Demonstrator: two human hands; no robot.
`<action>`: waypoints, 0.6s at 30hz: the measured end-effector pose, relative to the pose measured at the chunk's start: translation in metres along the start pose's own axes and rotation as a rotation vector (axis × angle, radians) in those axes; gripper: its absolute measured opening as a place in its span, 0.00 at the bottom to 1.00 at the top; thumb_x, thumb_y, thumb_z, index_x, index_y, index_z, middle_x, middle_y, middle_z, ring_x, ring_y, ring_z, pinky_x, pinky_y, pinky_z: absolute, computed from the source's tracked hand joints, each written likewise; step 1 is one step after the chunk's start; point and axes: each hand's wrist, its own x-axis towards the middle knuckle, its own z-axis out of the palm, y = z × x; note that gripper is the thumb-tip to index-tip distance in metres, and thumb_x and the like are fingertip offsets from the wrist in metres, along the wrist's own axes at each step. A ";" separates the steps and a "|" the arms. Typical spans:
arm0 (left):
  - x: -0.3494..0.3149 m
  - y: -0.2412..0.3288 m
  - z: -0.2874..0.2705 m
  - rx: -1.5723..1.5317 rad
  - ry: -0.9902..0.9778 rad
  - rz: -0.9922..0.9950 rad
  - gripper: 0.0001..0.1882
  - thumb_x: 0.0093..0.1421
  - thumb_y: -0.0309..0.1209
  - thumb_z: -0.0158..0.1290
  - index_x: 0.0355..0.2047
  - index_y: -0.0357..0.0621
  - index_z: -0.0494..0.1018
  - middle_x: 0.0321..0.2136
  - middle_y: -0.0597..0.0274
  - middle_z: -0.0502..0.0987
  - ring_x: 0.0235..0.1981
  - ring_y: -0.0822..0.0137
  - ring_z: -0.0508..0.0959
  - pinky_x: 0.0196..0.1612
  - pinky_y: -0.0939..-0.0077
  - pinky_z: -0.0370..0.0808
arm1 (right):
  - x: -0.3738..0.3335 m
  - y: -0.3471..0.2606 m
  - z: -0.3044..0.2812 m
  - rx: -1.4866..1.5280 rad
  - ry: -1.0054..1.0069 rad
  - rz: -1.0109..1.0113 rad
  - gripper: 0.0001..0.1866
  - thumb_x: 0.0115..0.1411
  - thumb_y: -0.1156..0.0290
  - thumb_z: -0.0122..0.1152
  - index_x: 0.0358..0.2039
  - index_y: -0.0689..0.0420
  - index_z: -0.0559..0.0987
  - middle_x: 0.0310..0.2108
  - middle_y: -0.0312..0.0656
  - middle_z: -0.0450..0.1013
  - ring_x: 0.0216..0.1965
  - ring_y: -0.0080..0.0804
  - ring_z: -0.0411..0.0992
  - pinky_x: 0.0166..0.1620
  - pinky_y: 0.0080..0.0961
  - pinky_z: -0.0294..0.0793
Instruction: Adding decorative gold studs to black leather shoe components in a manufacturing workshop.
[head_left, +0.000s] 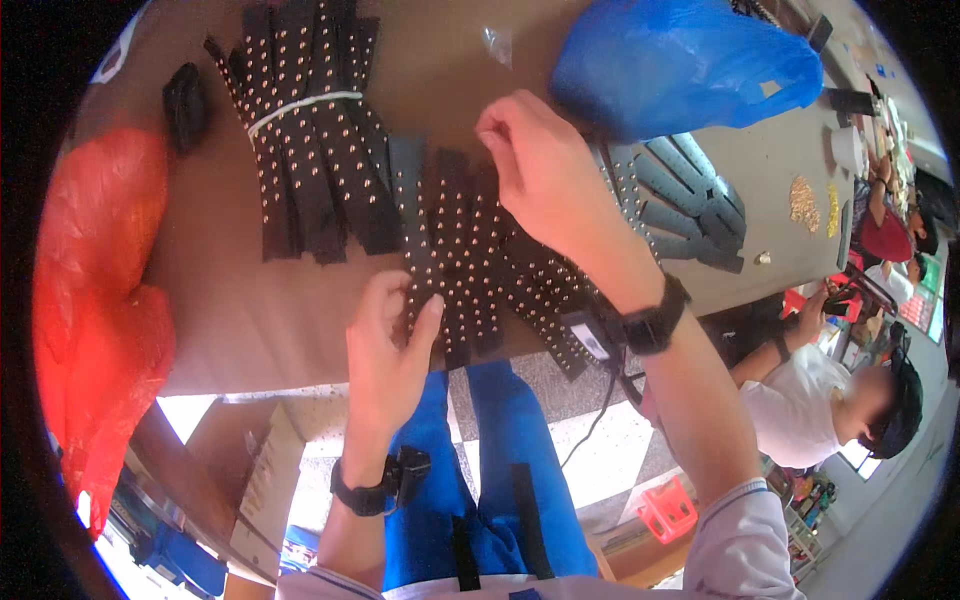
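Note:
Several black strips with rows of metal studs [468,240] lie side by side near the table's front edge. My left hand [385,345] is closed round the lower end of the leftmost studded strip [410,220], thumb on its right side. Above the strips' far ends, my right hand [550,170] is raised with thumb and fingertips pinched together; anything between them is hidden. Other studded strips [550,285] lie at a slant below my right forearm. Behind my left hand rests a bundle of studded strips [315,170], bound with a white band [305,103].
A red plastic bag [105,260] hangs over the left table edge. A blue plastic bag [680,65] sits far right, near dark fanned strips [690,200]. Small gold pieces [804,205] lie farther right. Beyond, a seated person [810,410] works. A red basket [667,508] stands below.

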 end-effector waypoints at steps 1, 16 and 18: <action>-0.001 0.001 -0.001 0.001 0.003 0.007 0.13 0.62 0.24 0.53 0.45 0.31 0.65 0.34 0.57 0.78 0.34 0.77 0.76 0.36 0.81 0.75 | 0.007 0.004 0.004 -0.025 -0.014 -0.029 0.06 0.52 0.82 0.54 0.32 0.61 0.70 0.31 0.49 0.69 0.35 0.52 0.70 0.37 0.42 0.70; -0.001 -0.001 -0.013 -0.108 -0.009 -0.053 0.15 0.62 0.24 0.53 0.47 0.31 0.66 0.36 0.58 0.78 0.35 0.77 0.76 0.37 0.82 0.74 | 0.017 0.004 0.000 0.110 -0.039 0.126 0.04 0.54 0.79 0.62 0.32 0.62 0.78 0.26 0.40 0.72 0.22 0.26 0.68 0.28 0.22 0.67; 0.000 0.000 -0.017 -0.095 -0.029 -0.049 0.15 0.62 0.23 0.53 0.47 0.31 0.66 0.36 0.59 0.78 0.36 0.76 0.76 0.37 0.82 0.74 | 0.018 0.004 0.005 0.123 -0.046 0.117 0.04 0.54 0.79 0.62 0.32 0.62 0.77 0.26 0.40 0.72 0.22 0.26 0.68 0.28 0.22 0.67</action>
